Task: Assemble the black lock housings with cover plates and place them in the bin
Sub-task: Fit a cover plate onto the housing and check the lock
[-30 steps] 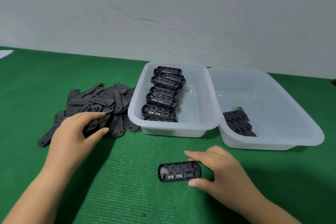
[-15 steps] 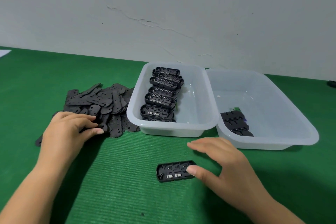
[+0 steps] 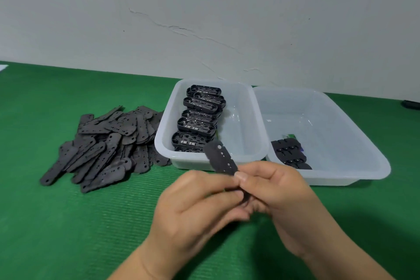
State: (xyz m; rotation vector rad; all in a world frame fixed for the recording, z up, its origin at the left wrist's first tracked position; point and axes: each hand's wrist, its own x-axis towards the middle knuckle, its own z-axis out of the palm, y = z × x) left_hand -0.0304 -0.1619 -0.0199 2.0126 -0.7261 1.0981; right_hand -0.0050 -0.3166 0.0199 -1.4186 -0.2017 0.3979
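Surface: green mat (image 3: 68,223) under a cracked white wall
Grip: left hand (image 3: 195,207) and right hand (image 3: 279,195) both pinch the cover plate (image 3: 221,160)
Plate: dark, flat, perforated, tilting up-left above the fingertips

Surface: green ribbed mat (image 3: 68,223)
On it: plate pile (image 3: 106,143) left; two clear bins (image 3: 254,157), (image 3: 354,173) touching, right
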